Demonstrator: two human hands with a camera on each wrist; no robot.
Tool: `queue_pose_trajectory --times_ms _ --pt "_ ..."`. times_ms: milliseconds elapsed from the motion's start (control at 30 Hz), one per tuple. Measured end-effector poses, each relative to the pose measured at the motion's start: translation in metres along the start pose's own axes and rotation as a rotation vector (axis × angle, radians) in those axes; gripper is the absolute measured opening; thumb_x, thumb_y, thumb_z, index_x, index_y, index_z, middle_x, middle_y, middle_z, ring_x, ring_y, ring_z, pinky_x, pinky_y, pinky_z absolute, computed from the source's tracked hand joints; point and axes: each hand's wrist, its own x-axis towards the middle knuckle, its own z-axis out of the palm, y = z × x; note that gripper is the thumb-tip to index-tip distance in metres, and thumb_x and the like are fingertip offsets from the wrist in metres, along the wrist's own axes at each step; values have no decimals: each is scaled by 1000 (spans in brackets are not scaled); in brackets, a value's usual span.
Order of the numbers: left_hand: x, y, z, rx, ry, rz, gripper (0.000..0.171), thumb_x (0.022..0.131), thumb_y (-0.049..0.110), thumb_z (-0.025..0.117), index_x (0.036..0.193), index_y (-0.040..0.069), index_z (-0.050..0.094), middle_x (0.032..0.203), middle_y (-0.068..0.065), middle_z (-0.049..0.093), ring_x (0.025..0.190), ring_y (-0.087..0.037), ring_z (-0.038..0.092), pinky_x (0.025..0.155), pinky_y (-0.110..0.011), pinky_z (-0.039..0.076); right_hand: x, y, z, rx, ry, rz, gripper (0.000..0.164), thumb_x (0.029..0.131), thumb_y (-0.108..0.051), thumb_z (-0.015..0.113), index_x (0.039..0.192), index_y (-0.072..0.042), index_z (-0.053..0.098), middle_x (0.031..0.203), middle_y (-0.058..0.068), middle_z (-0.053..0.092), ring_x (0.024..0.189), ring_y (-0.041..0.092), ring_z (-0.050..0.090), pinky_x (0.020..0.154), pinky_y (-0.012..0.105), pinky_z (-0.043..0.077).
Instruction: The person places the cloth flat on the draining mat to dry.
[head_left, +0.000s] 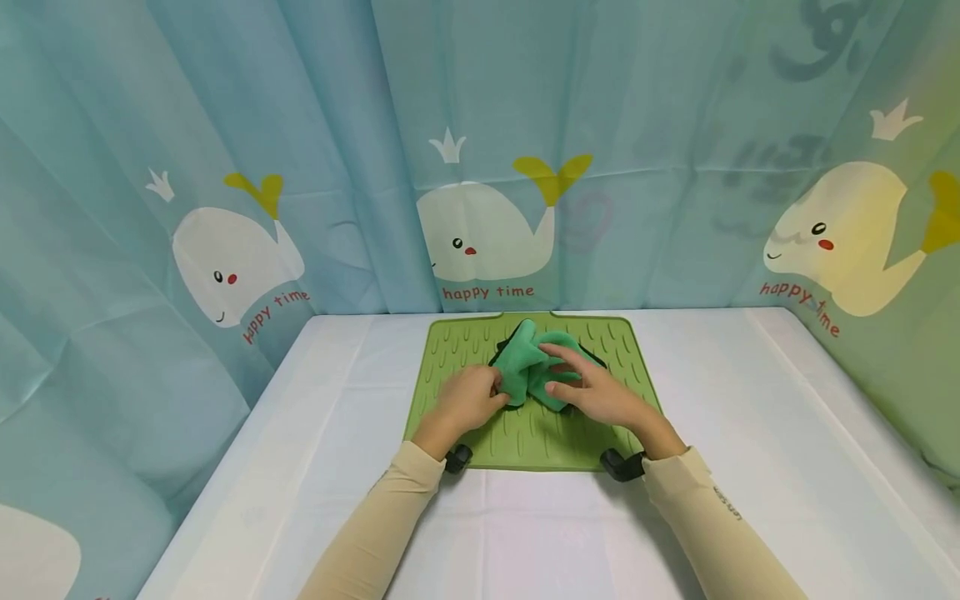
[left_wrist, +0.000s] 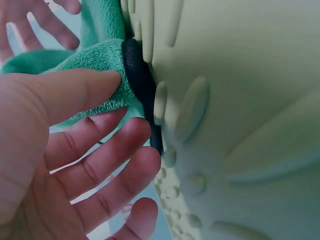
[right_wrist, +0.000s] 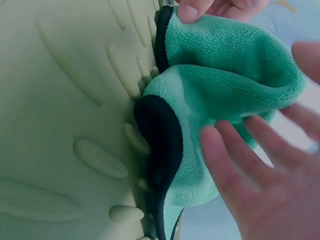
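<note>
Green terry cloth (head_left: pixel 519 367) is bunched on the green ridged mat (head_left: pixel 442 358), around mid-mat and slightly toward the far side, between both hands. Mat lies on the white-covered table (head_left: pixel 352 400). Cloth is folded over itself, with its black trim (right_wrist: pixel 162 135) lying against the raised ridges (right_wrist: pixel 100 157).

For clean handling: cloth is best taken by the trimmed edge, one side per hand, so that the folds can be opened rather than squeezed tighter. Pull should be kept even and slow; soft pile will probably cling to itself, and the trim may catch on the ridges, so a slight lift before any sideways drag is advised. Right side looks under-secured; a matching edge pinch there is suggested.

Left hand (head_left: pixel 468 398): cloth is pinched at its left edge between thumb (left_wrist: pixel 95 90) and index finger; the other fingers are loosely bent and spaced apart, nothing in them.

Right hand (head_left: pixel 596 392): fingers spread wide at the cloth's right side, no grip seen. Whether the fingertips are touching the pile or just beside it cannot be told.
</note>
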Motion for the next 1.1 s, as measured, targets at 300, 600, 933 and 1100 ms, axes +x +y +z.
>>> queue_pose_trajectory --times_ms 300,600,933,1100 --pt "-1 -9 -10 -84 81 -75 16 98 26 71 88 14 67 72 5 59 58 -8 48 55 -24 38 -3 6 -14 -179 163 75 27 103 -13 61 126 1 60 120 19 64 100 30 64 82 41 54" --pt "1 -20 -16 -86 184 -157 18 97 27 72 106 12 75 85 2 70 69 -10 60 65 -29 51 -4 8 -16 -367 9 104 22 90 -12 78 110 -7 70 97 10 64 79 19 55 70 35 47" --pt "2 -23 -16 -105 186 -199 19 98 28 71 110 13 75 90 1 72 70 -11 62 61 -28 49 -4 14 -6 -493 15 131 7 90 -4 74 91 -10 70 71 -2 48 67 14 45 68 33 39" --pt "3 -23 -16 -116 204 -195 18 99 26 70 110 12 74 91 0 72 70 -12 62 62 -29 49 -4 15 -5 -500 3 144 7 90 -6 76 92 -10 70 75 0 50 71 16 47 69 34 40"
